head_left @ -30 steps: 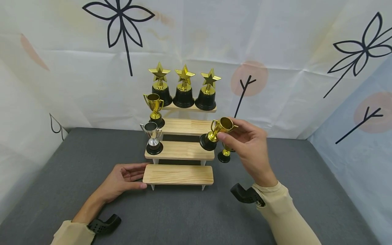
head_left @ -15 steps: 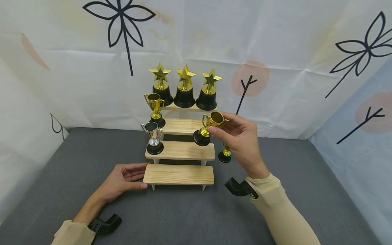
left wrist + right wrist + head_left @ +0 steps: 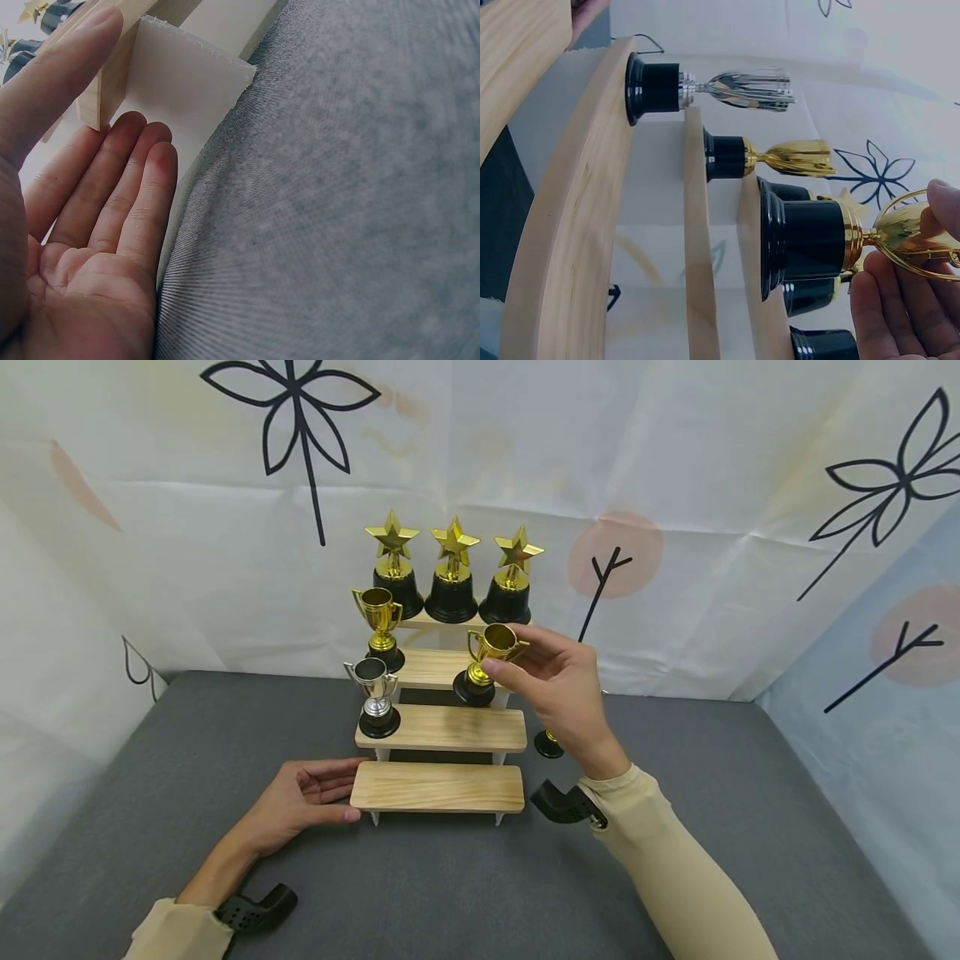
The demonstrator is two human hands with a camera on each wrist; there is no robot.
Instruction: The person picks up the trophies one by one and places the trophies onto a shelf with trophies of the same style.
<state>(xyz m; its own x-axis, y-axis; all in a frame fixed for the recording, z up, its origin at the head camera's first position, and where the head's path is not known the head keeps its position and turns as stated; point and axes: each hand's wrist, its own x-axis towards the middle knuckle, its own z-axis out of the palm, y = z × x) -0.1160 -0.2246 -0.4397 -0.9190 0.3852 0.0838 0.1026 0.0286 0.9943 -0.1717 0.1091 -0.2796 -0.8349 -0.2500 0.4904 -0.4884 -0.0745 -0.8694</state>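
A white fabric backdrop (image 3: 480, 435) meets a dark grey surface (image 3: 420, 893) across the middle of the frame. The surface reaches from the lowest step of a four-tier wooden stand (image 3: 437, 787), at centre, down to the frame's lower edge. Right of centre, the right hand (image 3: 566, 693) pinches a gold cup trophy (image 3: 478, 673) between thumb and fingers; its black base overlaps the second tier's front edge in the head view, contact uncertain. Plain wood spans leftward to another gold cup (image 3: 381, 627) at that tier's left end. A silver cup (image 3: 377, 697) sits at the left end of the tier below; three star trophies (image 3: 452, 589) line the top. Left of centre, the left hand (image 3: 311, 793), fingers nearly straight, lies at the lowest step's left end. A partly hidden trophy (image 3: 549, 745) stands just right of the stand.
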